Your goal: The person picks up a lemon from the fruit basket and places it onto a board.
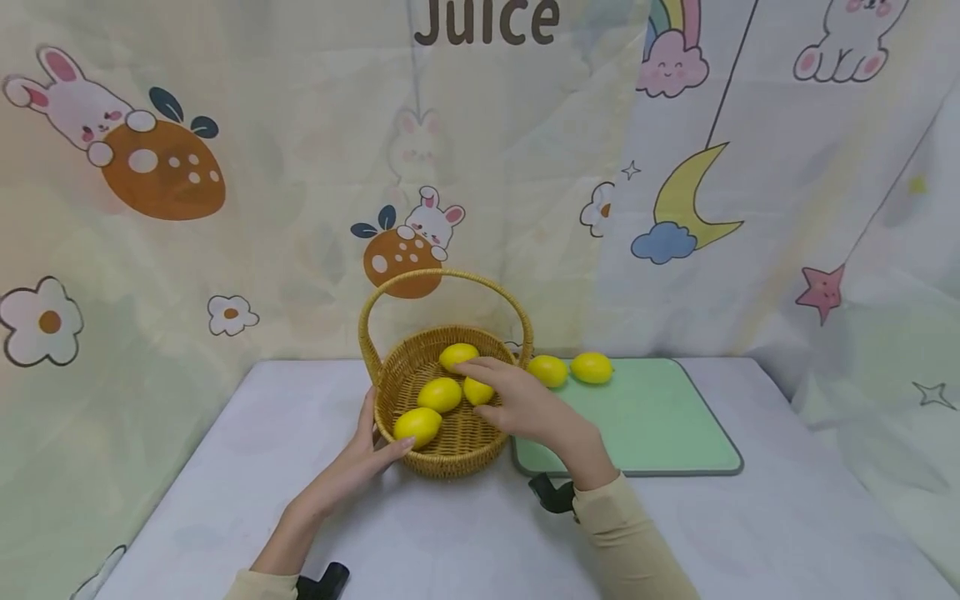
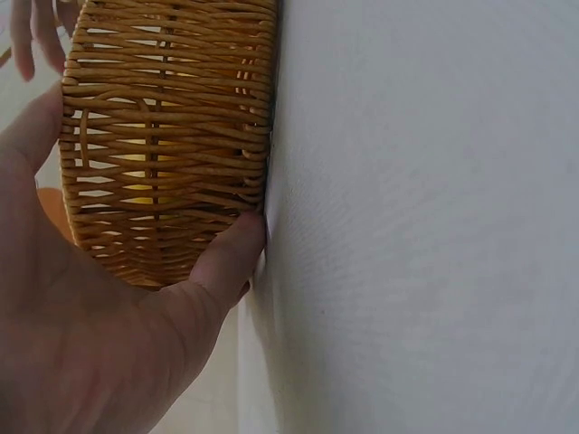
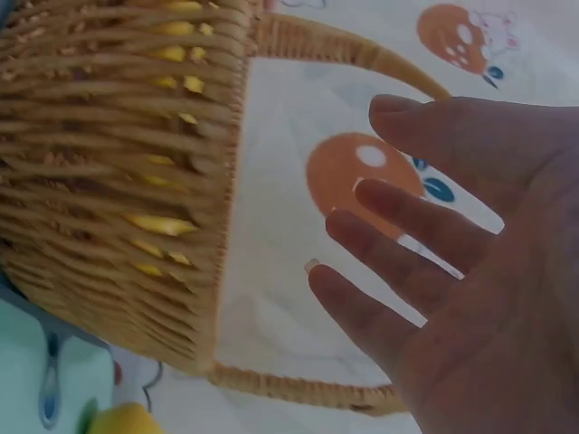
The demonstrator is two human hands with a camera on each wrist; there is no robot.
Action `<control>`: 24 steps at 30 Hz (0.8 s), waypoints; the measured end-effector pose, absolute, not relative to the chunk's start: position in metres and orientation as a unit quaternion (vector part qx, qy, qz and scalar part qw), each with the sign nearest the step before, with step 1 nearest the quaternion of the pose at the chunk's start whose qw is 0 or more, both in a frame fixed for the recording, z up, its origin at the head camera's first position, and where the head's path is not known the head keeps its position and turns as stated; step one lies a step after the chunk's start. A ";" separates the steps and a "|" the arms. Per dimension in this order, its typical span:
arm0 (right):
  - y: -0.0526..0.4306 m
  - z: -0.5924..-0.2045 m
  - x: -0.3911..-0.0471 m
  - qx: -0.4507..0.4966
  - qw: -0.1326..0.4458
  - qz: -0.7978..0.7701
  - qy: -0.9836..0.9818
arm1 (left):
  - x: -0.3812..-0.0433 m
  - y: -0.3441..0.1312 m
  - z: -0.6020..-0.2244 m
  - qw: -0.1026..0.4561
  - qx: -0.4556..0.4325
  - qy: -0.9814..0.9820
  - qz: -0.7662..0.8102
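Toward the back of the white desk (image 1: 225, 508), left of a pale green board (image 1: 645, 425) with a grey edge, stands a round wicker basket (image 1: 450, 467). It is golden brown, woven in close horizontal strands with narrow gaps that show yellow from outside, and a tall arched handle (image 1: 442, 272) rises over it. Four lemons (image 1: 439, 395) are visible inside, bright yellow, smooth and oval; one is partly hidden by the right hand (image 1: 517, 404). That hand is above the basket's right side, fingers apart and palm empty. The left hand (image 1: 351, 468) grips the basket's front left side, one digit up near the rim and another low against the wall by the desk. Two more lemons (image 1: 592, 367) lie side by side at the board's back left, the nearer one just beside the basket.
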State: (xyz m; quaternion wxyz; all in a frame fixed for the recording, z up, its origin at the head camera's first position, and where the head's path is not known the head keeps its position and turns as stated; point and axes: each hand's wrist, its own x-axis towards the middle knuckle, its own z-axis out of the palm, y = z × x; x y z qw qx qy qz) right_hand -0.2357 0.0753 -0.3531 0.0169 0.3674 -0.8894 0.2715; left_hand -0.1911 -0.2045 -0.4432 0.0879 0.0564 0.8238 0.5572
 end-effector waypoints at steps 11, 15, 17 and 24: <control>0.047 -0.381 -0.239 0.384 -0.058 0.238 -0.890 | -0.192 -0.209 -0.447 0.095 0.048 0.822 0.560; 0.038 -0.389 -0.240 0.402 -0.063 0.241 -0.881 | -0.193 -0.210 -0.449 0.094 0.049 0.817 0.566; 0.033 -0.392 -0.241 0.413 -0.060 0.237 -0.877 | -0.194 -0.210 -0.449 0.096 0.049 0.817 0.566; 0.014 -0.398 -0.243 0.437 -0.039 0.202 -0.876 | -0.194 -0.210 -0.447 0.098 0.055 0.816 0.566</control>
